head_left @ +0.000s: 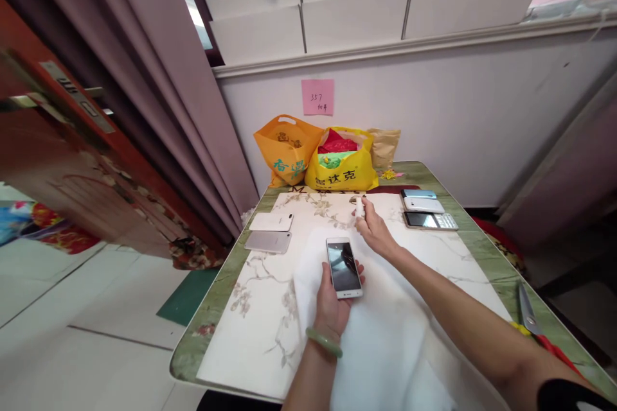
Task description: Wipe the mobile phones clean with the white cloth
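The white phone (343,266) sits screen-up in my left hand (332,309), fingers clamped along its edges, above the white cloth (385,340) on the table (216,286). My right hand (376,231) reaches further out, fingers closed on a small white object (359,207) (too small to tell what it is). Two phones (268,231) lie to the left, three more phones (427,209) to the right, and the bags (340,173) stand at the back.

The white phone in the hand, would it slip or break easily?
Probably slippery: the white phone has a smooth, glossy screen, and the left hand only cradles it from below. Likely stiff, since it sticks out flat past the fingers. A drop might be softened by the white cloth beneath.
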Demonstrator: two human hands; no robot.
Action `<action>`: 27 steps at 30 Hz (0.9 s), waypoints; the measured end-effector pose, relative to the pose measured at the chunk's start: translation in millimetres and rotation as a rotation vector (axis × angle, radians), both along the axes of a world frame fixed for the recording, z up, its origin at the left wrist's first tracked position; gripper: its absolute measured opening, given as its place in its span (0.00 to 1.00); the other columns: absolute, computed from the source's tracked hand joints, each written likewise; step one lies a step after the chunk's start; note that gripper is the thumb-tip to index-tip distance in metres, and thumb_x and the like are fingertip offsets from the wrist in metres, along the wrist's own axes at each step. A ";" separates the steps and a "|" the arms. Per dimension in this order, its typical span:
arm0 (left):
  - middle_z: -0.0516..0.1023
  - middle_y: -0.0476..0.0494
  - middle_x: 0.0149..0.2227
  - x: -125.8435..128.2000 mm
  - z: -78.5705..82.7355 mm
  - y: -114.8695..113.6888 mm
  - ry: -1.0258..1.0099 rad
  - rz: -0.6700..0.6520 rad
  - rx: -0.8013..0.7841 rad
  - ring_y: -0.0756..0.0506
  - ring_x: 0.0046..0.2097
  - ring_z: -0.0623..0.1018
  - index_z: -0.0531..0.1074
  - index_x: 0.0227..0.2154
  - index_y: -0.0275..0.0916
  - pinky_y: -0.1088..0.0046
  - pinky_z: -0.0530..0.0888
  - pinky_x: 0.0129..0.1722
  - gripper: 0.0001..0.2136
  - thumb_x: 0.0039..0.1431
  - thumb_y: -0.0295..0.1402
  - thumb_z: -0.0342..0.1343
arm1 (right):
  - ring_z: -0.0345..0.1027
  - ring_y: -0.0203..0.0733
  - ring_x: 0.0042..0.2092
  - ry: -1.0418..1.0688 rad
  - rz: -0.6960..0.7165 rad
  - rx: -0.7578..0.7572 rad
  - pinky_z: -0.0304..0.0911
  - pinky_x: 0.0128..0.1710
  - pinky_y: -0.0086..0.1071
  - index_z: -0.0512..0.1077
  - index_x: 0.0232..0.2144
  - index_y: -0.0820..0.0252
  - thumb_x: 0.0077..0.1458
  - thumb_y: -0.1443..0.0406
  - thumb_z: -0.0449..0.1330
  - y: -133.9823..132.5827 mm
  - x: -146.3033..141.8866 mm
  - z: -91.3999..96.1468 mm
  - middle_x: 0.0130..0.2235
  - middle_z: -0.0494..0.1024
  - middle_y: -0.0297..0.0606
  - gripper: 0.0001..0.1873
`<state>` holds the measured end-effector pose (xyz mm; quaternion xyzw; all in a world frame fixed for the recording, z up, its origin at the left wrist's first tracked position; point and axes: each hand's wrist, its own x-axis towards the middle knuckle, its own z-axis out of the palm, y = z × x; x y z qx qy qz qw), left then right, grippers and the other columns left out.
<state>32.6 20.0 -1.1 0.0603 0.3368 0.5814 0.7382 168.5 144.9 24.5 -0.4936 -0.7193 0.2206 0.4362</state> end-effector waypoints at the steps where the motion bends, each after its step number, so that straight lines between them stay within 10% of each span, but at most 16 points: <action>1: 0.78 0.29 0.48 -0.1 0.7 -0.2 0.004 0.002 -0.005 0.37 0.48 0.79 0.71 0.51 0.30 0.57 0.74 0.49 0.26 0.62 0.48 0.49 | 0.71 0.44 0.41 -0.006 -0.047 -0.012 0.65 0.40 0.36 0.53 0.59 0.62 0.58 0.62 0.50 17.2 -1.8 -3.8 0.47 0.74 0.45 0.27; 11: 0.79 0.30 0.47 -0.7 3.8 1.8 0.008 0.049 -0.073 0.35 0.50 0.78 0.72 0.50 0.32 0.54 0.73 0.51 0.24 0.59 0.47 0.55 | 0.71 0.43 0.38 -0.116 -0.192 -0.088 0.60 0.37 0.32 0.65 0.43 0.55 0.51 0.62 0.63 101.1 -48.8 -32.6 0.39 0.77 0.37 0.18; 27: 0.78 0.30 0.47 -1.0 5.4 2.7 0.003 0.048 -0.086 0.36 0.49 0.79 0.74 0.48 0.32 0.57 0.73 0.51 0.23 0.60 0.47 0.54 | 0.72 0.47 0.43 -0.209 -0.189 -0.128 0.62 0.39 0.34 0.60 0.55 0.58 0.48 0.61 0.65 95.6 -53.8 -44.1 0.43 0.78 0.42 0.33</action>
